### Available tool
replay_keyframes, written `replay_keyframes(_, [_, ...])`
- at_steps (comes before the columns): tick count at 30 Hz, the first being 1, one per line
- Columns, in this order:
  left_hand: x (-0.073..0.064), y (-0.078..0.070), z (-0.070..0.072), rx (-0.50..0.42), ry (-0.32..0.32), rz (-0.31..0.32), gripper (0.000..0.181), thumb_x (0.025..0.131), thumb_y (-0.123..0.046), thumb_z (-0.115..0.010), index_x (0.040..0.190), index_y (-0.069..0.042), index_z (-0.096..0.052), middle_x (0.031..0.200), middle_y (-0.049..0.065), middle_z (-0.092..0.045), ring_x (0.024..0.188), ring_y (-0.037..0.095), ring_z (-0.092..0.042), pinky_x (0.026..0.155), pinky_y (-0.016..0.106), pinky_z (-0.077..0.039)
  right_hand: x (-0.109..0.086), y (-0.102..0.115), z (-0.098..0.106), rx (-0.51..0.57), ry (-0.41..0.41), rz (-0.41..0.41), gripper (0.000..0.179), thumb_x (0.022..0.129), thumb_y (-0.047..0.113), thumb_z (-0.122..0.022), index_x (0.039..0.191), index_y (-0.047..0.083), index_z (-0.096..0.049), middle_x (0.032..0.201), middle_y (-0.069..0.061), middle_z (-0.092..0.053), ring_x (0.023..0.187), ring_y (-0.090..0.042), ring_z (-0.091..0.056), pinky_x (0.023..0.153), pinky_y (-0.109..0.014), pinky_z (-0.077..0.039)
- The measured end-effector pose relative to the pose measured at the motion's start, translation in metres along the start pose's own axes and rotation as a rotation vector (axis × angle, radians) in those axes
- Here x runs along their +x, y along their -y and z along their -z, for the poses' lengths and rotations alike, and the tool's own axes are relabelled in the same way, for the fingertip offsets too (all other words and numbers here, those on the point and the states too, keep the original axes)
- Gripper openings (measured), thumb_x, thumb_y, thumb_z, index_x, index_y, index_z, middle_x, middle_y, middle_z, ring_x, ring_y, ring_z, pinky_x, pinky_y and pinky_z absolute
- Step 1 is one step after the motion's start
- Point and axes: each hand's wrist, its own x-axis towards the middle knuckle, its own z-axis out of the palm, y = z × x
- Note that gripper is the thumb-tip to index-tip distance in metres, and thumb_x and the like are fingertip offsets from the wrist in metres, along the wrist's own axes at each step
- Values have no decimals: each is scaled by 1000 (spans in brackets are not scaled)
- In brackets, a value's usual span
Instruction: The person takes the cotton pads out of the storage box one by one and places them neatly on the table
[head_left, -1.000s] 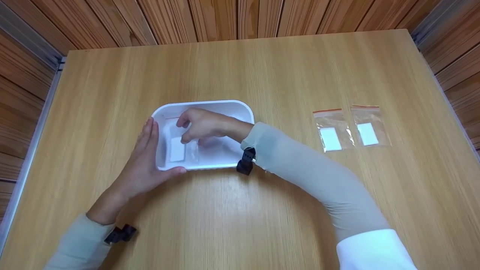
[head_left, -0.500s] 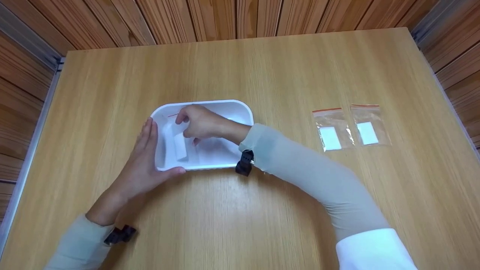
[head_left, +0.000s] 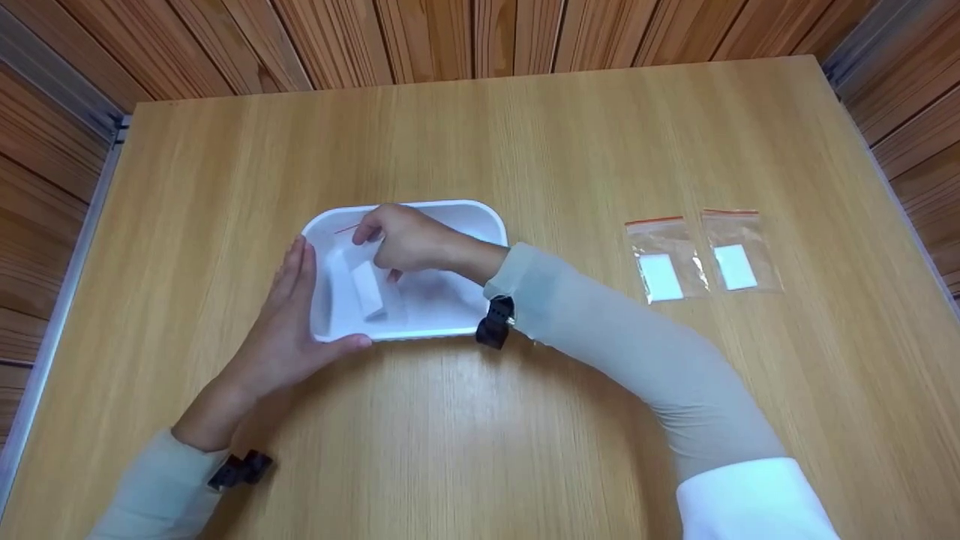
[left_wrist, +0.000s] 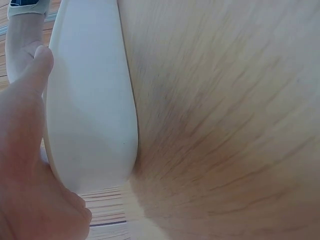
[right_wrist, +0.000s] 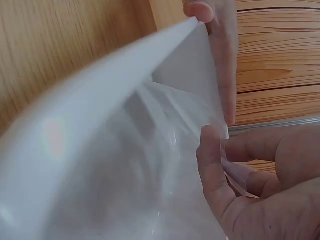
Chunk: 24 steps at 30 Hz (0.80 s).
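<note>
In the head view my left hand (head_left: 281, 322) holds the left end of a white plastic tub (head_left: 442, 328), fingers along its left wall and thumb on the near edge. The thumb reaches the rim in the right wrist view. My right hand (head_left: 412, 238) is inside the tub. Its thumb and fingers pinch a clear zip bag (right_wrist: 175, 105) with a red seal line, seen closely in the right wrist view. A white rectangular piece (head_left: 367, 289) shows in that bag, standing tilted near the tub's left side. The fingers hide part of the bag.
Two more clear zip bags, a left one (head_left: 661, 259) and a right one (head_left: 739, 251), lie flat on the wooden table (head_left: 480, 435), each with a white rectangle inside. Wooden panelling (head_left: 427, 41) stands behind the table.
The right hand has lifted slightly and drawn the zip bag up and to the right. Its white piece has gone from lying flat to tilted. The left hand and tub stay put.
</note>
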Motion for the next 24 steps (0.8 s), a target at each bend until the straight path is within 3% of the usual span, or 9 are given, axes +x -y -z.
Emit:
replay_keyframes(12, [-1, 1, -2, 9, -9, -14, 132, 79, -52, -84, 163, -7, 7, 170, 15, 10, 155, 41, 2, 111, 73, -23, -9, 3, 9, 72, 23, -24, 41, 93, -9, -59, 133, 3, -63, 132, -7, -57, 107, -20, -61, 82, -37, -60])
replay_keyframes(24, [0, 1, -2, 4, -4, -11, 135, 77, -48, -87, 162, -4, 8, 169, 16, 11, 154, 44, 2, 114, 72, -17, -21, 2, 19, 193, -14, -11, 38, 92, -13, -58, 127, 1, -65, 125, -9, -59, 99, -18, -59, 73, -30, -60])
